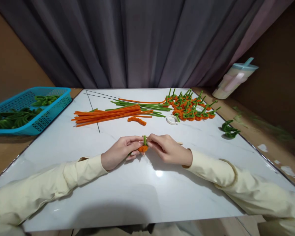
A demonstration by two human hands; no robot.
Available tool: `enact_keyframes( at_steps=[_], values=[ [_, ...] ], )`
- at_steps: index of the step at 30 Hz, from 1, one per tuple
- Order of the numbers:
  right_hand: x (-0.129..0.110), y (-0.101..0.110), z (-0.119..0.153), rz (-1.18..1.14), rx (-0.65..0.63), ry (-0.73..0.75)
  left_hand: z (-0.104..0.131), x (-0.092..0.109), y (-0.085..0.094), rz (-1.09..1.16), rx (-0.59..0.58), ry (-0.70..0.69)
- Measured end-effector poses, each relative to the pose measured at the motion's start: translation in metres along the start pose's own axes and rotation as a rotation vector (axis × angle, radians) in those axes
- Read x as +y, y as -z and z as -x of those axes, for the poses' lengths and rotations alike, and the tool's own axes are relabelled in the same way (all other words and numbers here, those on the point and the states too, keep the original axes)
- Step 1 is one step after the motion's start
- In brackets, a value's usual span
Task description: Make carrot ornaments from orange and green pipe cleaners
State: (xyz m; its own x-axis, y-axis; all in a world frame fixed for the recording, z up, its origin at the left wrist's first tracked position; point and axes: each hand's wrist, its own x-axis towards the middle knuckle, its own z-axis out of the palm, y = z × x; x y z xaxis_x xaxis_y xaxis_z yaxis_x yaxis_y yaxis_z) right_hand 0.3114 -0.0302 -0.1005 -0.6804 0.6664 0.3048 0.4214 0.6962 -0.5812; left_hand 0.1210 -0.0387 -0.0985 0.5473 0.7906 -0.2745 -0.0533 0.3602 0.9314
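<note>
Near the middle of the white table, my left hand (124, 148) pinches a small pipe-cleaner pumpkin (143, 148) with a coiled orange body and an upright green stem. From the other side my right hand (166, 146) is closed, its fingertips at the green stem; what exactly they grip is partly hidden. Just beyond lies a loose orange coil of pipe cleaner (137, 121). Behind it are a bundle of straight orange pipe cleaners (108, 114) and several green pipe cleaners (147, 107). A white tape ring (172, 120) rests to their right.
Several finished orange-and-green pieces (190, 109) cluster at the back right. A blue basket (36, 123) with green coils stands at the left. Curled green pieces (229, 129) lie on the right, below a tumbler (234, 78). A grey curtain (142, 42) hangs behind the table (113, 200).
</note>
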Motion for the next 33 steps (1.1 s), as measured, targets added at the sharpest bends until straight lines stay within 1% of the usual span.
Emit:
enact_keyframes(
  at_steps=[2, 4, 8, 11, 14, 16, 18, 22, 24, 26, 28, 31, 33],
  values=[
    [0.003, -0.002, 0.004, 0.067, 0.018, 0.074, 0.000, 0.000, 0.000, 0.018, -0.019, 0.004],
    [0.005, -0.003, 0.007, 0.181, 0.041, 0.172, -0.001, 0.001, 0.000, 0.037, -0.027, 0.019],
    [0.007, 0.000, 0.008, 0.523, 0.097, 0.436, 0.001, 0.002, 0.000, 0.099, -0.072, 0.049],
    [0.006, 0.005, 0.005, 0.719, 0.099, 0.618, 0.001, 0.002, 0.001, 0.160, -0.112, 0.097],
    [0.004, 0.010, 0.003, 0.803, 0.091, 0.705, 0.002, 0.003, 0.001, 0.173, -0.147, 0.136],
    [0.005, 0.010, 0.004, 0.800, 0.084, 0.701, 0.003, 0.004, 0.000, 0.102, -0.162, 0.108],
    [0.006, 0.008, 0.005, 0.728, 0.089, 0.636, 0.005, 0.003, 0.000, -0.076, -0.145, 0.000],
    [0.005, 0.001, 0.007, 0.402, 0.088, 0.339, 0.011, 0.000, -0.002, -0.554, -0.051, -0.332],
    [0.002, -0.001, 0.007, 0.271, 0.076, 0.246, 0.013, -0.001, -0.002, -0.737, 0.022, -0.434],
    [-0.002, -0.002, 0.007, 0.208, 0.072, 0.211, 0.013, -0.003, -0.003, -0.861, 0.099, -0.465],
    [-0.003, -0.003, 0.006, 0.189, 0.070, 0.197, 0.013, -0.003, -0.003, -0.929, 0.145, -0.459],
    [-0.004, -0.004, 0.007, 0.209, 0.060, 0.184, 0.012, -0.001, -0.001, -1.013, 0.173, -0.465],
    [-0.003, -0.004, 0.008, 0.247, 0.043, 0.180, 0.012, 0.003, 0.001, -1.100, 0.161, -0.483]
  ],
)
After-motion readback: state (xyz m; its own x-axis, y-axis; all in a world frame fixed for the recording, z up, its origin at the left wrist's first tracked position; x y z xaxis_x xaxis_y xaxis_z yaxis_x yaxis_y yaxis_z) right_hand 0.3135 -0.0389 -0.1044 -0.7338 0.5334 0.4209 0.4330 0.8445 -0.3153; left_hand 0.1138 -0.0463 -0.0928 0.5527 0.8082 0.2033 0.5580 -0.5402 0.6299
